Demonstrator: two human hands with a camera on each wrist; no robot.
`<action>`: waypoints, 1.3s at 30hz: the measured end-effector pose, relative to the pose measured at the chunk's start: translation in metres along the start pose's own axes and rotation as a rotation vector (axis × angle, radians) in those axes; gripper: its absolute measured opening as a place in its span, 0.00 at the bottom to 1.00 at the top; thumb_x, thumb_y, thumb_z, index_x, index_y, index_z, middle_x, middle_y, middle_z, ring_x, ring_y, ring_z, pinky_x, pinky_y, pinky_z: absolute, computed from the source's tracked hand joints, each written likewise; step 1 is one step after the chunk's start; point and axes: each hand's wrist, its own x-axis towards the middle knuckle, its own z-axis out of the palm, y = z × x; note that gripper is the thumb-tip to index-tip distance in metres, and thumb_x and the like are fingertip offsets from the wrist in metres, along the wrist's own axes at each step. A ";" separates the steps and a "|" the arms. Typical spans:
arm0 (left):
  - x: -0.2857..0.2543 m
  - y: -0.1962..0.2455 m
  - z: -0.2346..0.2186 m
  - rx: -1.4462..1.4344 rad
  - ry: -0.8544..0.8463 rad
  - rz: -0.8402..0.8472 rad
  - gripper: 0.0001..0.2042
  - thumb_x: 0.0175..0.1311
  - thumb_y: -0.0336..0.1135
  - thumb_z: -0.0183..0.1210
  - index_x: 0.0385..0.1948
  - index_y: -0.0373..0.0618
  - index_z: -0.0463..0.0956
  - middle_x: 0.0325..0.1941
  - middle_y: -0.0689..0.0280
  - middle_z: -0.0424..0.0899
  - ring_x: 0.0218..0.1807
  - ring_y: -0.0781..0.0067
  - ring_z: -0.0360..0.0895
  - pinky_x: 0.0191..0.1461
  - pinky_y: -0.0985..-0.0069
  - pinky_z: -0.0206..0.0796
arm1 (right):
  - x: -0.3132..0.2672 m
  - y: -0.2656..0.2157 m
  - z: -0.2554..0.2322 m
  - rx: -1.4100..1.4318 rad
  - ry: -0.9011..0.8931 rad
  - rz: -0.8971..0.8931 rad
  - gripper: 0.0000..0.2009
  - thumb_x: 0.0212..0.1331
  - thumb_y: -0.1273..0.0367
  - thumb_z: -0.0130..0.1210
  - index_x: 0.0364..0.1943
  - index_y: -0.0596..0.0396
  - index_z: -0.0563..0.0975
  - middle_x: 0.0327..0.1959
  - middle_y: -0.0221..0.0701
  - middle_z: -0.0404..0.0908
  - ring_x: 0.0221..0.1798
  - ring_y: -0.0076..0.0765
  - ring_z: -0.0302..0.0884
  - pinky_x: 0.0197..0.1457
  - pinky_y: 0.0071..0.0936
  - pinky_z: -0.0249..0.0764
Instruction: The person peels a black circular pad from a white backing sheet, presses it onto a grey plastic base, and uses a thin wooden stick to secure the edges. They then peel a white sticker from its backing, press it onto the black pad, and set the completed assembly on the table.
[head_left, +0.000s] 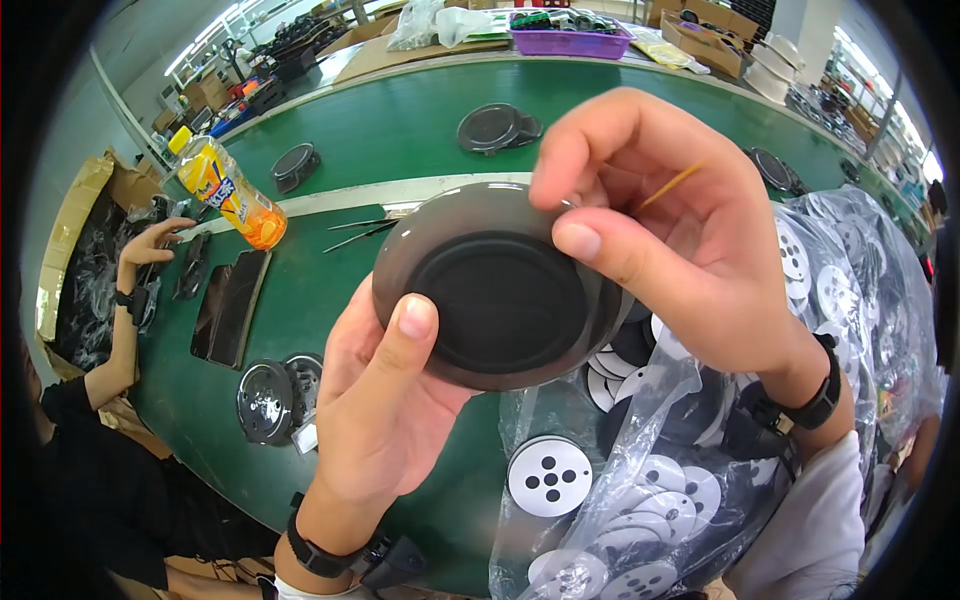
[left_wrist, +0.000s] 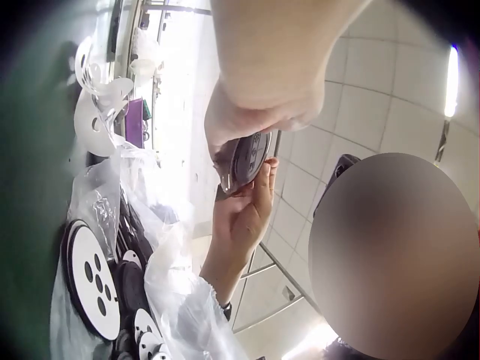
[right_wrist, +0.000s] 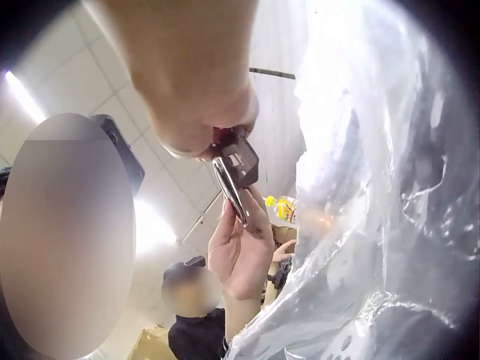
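Note:
My left hand (head_left: 385,400) holds a smoky, see-through round cover (head_left: 400,240) by its lower left edge, thumb on its face. A black disc (head_left: 500,300) with a raised oval rim fills the cover's middle. At the upper right edge is my right hand (head_left: 690,220), thumb and index fingertip close together over the rim. A tiny shiny bit (head_left: 567,203) shows between them. A thin yellowish stick (head_left: 672,187) runs across the palm side of the right hand, its lower end hidden behind the thumb. In the left wrist view, several holes show on the cover's other face.
Clear plastic bags (head_left: 640,440) of white discs with black holes lie at right, one disc stack (head_left: 549,477) in front. Tweezers (head_left: 360,230), phones (head_left: 230,310), an orange drink bottle (head_left: 235,190) and dark round housings (head_left: 265,400) are on the green table. Another person's hand (head_left: 150,245) is at left.

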 end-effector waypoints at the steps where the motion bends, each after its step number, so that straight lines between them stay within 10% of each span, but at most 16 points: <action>1: 0.000 0.000 0.001 0.025 0.000 0.027 0.21 0.66 0.35 0.45 0.57 0.31 0.55 0.56 0.52 0.66 0.58 0.61 0.67 0.59 0.62 0.62 | 0.001 0.001 0.002 0.075 0.006 0.037 0.07 0.55 0.75 0.53 0.37 0.60 0.71 0.32 0.25 0.72 0.34 0.15 0.68 0.40 0.13 0.64; 10: 0.002 -0.007 0.004 0.118 0.040 0.049 0.22 0.66 0.36 0.45 0.59 0.37 0.55 0.58 0.55 0.66 0.60 0.62 0.65 0.62 0.61 0.60 | -0.002 0.014 0.009 0.322 0.064 0.210 0.08 0.58 0.70 0.53 0.38 0.60 0.73 0.31 0.23 0.74 0.34 0.12 0.67 0.38 0.11 0.63; 13: 0.004 -0.008 0.006 0.088 0.096 0.133 0.22 0.67 0.37 0.42 0.61 0.42 0.53 0.59 0.55 0.64 0.62 0.60 0.63 0.62 0.57 0.59 | 0.000 0.014 -0.005 -0.462 0.190 -0.263 0.05 0.53 0.74 0.54 0.34 0.59 0.75 0.31 0.27 0.77 0.32 0.16 0.69 0.33 0.14 0.61; 18: 0.006 -0.016 -0.001 0.177 0.124 0.378 0.22 0.68 0.37 0.41 0.62 0.44 0.50 0.60 0.55 0.62 0.62 0.60 0.62 0.63 0.56 0.58 | -0.002 0.015 0.008 -0.695 0.171 -0.367 0.10 0.44 0.77 0.58 0.34 0.58 0.76 0.24 0.26 0.75 0.24 0.20 0.64 0.26 0.17 0.56; 24: 0.007 -0.026 -0.006 0.373 0.118 0.459 0.22 0.68 0.36 0.41 0.62 0.44 0.50 0.61 0.55 0.62 0.61 0.60 0.63 0.62 0.59 0.59 | -0.010 0.016 0.018 -0.331 0.158 -0.034 0.08 0.42 0.76 0.60 0.29 0.58 0.74 0.26 0.28 0.75 0.22 0.22 0.59 0.25 0.17 0.56; 31: 0.004 -0.018 0.003 0.097 0.179 0.253 0.22 0.68 0.37 0.40 0.62 0.45 0.51 0.61 0.56 0.62 0.62 0.62 0.62 0.61 0.60 0.58 | -0.008 0.023 0.019 -0.637 0.080 -0.556 0.07 0.43 0.76 0.61 0.26 0.56 0.73 0.25 0.30 0.73 0.25 0.23 0.65 0.26 0.17 0.60; 39: 0.004 -0.019 -0.003 0.202 0.158 0.332 0.21 0.68 0.38 0.41 0.61 0.44 0.54 0.58 0.59 0.66 0.59 0.65 0.65 0.62 0.64 0.58 | -0.016 0.006 0.026 -0.107 0.023 0.114 0.07 0.47 0.77 0.58 0.28 0.58 0.72 0.25 0.21 0.69 0.24 0.13 0.54 0.27 0.11 0.53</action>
